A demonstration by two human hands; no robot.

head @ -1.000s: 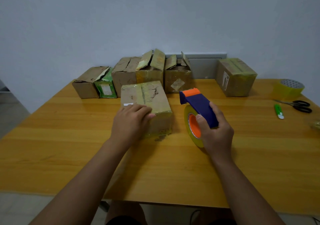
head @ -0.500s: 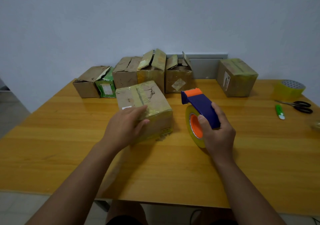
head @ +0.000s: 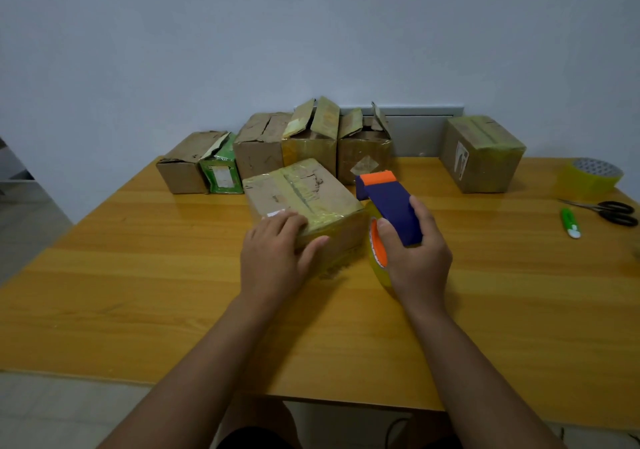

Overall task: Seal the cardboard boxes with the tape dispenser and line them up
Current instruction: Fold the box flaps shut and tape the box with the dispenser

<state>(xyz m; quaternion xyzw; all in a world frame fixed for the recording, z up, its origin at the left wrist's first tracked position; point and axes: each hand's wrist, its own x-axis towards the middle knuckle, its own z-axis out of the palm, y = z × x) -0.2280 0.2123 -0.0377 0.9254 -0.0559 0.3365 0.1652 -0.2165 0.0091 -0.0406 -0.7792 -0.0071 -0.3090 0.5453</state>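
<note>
The left hand [head: 277, 258] lies flat on the near corner of the taped brown cardboard box [head: 304, 206], fingers straight, thumb against its side, probably to steady it. The right hand [head: 415, 261] curls round the blue plastic tape dispenser with the orange tip [head: 389, 203], its yellowish glossy roll resting on the glossy wooden surface [head: 138, 293] just beside the box. Behind, a row of creased, open-flapped cartons [head: 311, 144] waits along the wall; one sealed carton [head: 481, 154] stands apart to the right.
</note>
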